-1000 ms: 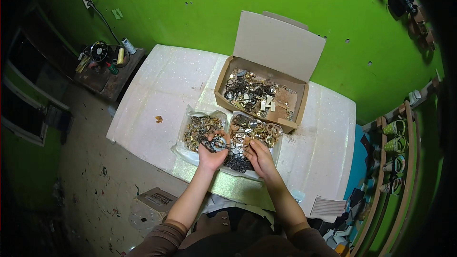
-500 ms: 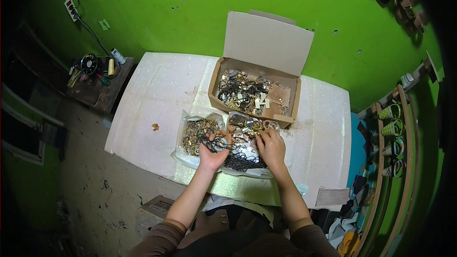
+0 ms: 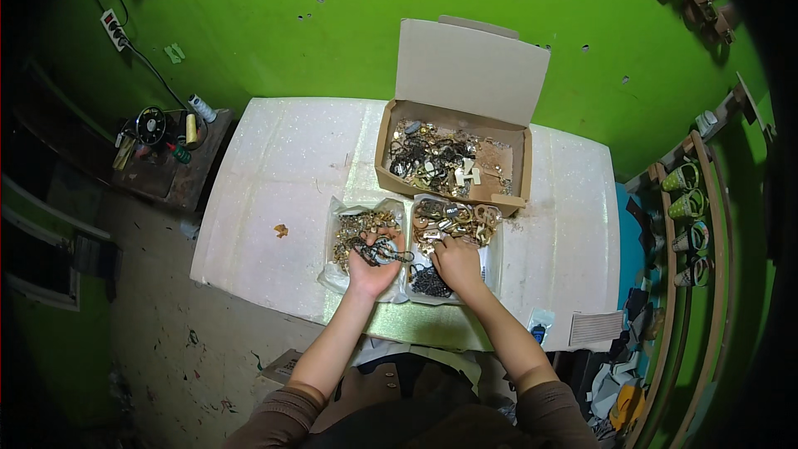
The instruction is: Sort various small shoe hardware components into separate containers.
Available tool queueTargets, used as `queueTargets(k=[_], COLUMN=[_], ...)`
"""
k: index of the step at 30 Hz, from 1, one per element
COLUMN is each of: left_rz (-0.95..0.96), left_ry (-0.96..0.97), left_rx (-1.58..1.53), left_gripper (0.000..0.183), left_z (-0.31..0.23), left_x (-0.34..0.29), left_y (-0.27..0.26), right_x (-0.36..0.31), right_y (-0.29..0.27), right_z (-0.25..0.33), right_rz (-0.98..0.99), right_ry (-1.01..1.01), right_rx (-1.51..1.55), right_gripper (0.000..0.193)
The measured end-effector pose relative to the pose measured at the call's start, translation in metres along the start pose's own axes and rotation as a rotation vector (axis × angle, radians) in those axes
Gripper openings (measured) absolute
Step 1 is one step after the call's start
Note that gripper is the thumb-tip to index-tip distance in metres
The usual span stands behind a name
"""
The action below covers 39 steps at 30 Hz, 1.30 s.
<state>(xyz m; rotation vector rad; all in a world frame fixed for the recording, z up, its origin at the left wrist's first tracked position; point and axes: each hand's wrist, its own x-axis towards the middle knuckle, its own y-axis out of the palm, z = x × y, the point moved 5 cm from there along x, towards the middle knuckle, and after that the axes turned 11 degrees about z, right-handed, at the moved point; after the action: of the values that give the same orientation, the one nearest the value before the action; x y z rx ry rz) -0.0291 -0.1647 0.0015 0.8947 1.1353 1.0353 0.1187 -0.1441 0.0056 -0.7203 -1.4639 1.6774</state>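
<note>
My left hand (image 3: 371, 276) is palm up over the left tray (image 3: 331, 277), fingers curled round a bunch of dark beaded strands (image 3: 384, 252). One end of the bunch hangs over toward the right tray (image 3: 496, 259). Under the hand, the left tray holds many small gold and silver metal pieces (image 3: 353, 223). My right hand (image 3: 457, 264) reaches down into the right tray, its fingers bent among the contents; what they grip, if anything, is hidden. Buckles and metal ornaments (image 3: 453, 218) fill that tray's far part, with black beaded strands (image 3: 429, 281) at its near left.
Behind the trays, a cardboard box (image 3: 474, 62) with raised lid holds more mixed trims. A brown scrap (image 3: 281, 231) lies on the white table (image 3: 241, 199). To the left is a small dark table (image 3: 179, 179) with thread spools; at right, a wooden rack (image 3: 661, 283) holds footwear.
My right hand has moved from the far part of the right tray nearer and to the left, uncovering the buckles there. My left hand still holds the strands. The view has shifted slightly.
</note>
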Motion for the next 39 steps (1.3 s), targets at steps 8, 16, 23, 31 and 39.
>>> queueTargets(k=[8,16,23,31,39], left_rz=[0.015,-0.014,-0.058,0.001,0.102], left_ry=[-0.057,-0.097,-0.137,-0.222,-0.234], left_rx=[0.034,0.146,0.193,0.327,0.160], left_gripper=[0.028,0.024,0.019,0.024,0.025], left_z=[-0.019,-0.034,-0.052,-0.058,-0.063], left_x=[-0.004,-0.008,-0.017,-0.025,-0.032], left_y=[0.003,-0.005,-0.001,-0.014,-0.009], right_x=[0.003,0.010,0.018,0.043,0.049], right_y=[-0.008,-0.047,-0.047,-0.037,-0.038], right_z=[0.016,0.086,0.106,0.146,0.146], right_rz=[0.037,-0.009,-0.057,0.023,0.028], right_ry=[0.222,0.130,0.128,0.098,0.014], right_rx=[0.071,0.627,0.688,0.497,0.711], right_gripper=[0.018,0.028,0.017,0.031,0.025])
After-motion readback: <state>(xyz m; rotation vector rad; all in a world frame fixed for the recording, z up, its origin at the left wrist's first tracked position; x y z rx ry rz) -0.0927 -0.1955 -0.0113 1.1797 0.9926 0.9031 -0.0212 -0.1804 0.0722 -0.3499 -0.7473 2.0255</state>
